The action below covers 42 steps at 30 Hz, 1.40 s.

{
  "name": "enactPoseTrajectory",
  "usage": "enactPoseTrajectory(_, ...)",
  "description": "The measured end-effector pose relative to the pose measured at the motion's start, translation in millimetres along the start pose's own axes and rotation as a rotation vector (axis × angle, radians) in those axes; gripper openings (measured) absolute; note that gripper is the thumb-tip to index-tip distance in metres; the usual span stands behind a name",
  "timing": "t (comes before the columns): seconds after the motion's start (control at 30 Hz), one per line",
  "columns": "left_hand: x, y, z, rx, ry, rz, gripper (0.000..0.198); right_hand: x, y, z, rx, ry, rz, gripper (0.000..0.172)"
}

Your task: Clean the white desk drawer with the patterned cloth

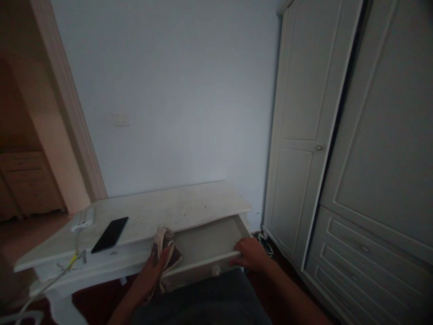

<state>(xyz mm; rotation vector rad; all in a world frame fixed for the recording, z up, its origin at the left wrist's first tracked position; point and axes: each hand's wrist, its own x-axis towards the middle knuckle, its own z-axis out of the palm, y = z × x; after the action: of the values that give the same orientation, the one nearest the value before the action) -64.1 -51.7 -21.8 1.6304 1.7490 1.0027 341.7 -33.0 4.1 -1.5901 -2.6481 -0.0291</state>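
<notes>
A white drawer (206,243) is pulled out from the right half of a white desk (189,201). My right hand (250,253) grips the drawer's front edge near its right corner, fingers curled over the rim. In my left hand (158,264) is a crumpled cloth (169,248), beige and brown, at the drawer's left front corner. Part of the cloth hangs down below the hand. The small knob (215,271) sits on the drawer front between my hands. No objects show on the visible part of the drawer's bottom.
A dark phone (110,234) lies on the desktop's left side, near a white power strip (83,219) whose cable runs over the front edge. White wardrobes (304,113) stand at the right. Shoes (264,243) are on the floor beyond the drawer. A doorway opens at the left.
</notes>
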Motion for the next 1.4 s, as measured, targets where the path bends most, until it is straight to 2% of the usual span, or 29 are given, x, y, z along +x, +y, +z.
enactPoseTrajectory(0.07,-1,2,-1.4,0.087,0.007,0.102,0.099,-1,-1,-1,-0.003,-0.008,0.0,0.067)
enactPoseTrajectory(0.13,-2,6,-0.5,0.19,-0.024,0.138,0.102,-2,-2,-1,-0.005,-0.01,0.002,0.066)
enactPoseTrajectory(0.23,-5,17,1.4,0.317,-0.05,0.128,0.086,-3,-2,1,-0.002,-0.004,0.005,0.065)
enactPoseTrajectory(0.37,-9,38,-3.6,0.366,-0.085,0.182,0.056,-3,-3,-1,0.003,-0.006,-0.005,0.064)
enactPoseTrajectory(0.47,-5,47,-7.6,0.426,-0.153,0.169,0.054,-4,-4,-3,0.011,0.001,-0.007,0.062)
enactPoseTrajectory(0.57,4,38,-3.8,0.473,-0.134,0.156,0.052,-3,-3,0,0.013,0.01,-0.016,0.064)
enactPoseTrajectory(0.67,10,20,5.7,0.433,-0.04,0.142,0.061,-2,-1,7,0.003,0.027,-0.013,0.064)
enactPoseTrajectory(0.8,5,11,11.7,0.409,0.016,0.112,0.058,-1,1,12,-0.006,0.045,-0.022,0.062)
enactPoseTrajectory(0.9,-1,20,0.2,0.465,-0.009,0.12,0.051,-1,1,12,-0.011,0.049,-0.031,0.063)
enactPoseTrajectory(1.0,-3,26,-23.7,0.483,-0.026,0.1,0.049,0,2,11,-0.006,0.044,-0.032,0.064)
enactPoseTrajectory(1.07,-3,24,-37.9,0.458,-0.015,0.076,0.05,0,2,12,0.005,0.051,-0.032,0.062)
enactPoseTrajectory(1.13,-3,16,-43.0,0.405,0.006,0.081,0.05,1,3,13,0.009,0.061,-0.031,0.061)
enactPoseTrajectory(1.23,-7,1,-30.7,0.256,0.041,0.105,0.057,1,4,16,-0.009,0.057,-0.029,0.061)
enactPoseTrajectory(1.4,-16,-13,1.0,-0.011,0.019,0.116,0.097,1,5,19,-0.015,0.083,-0.036,0.064)
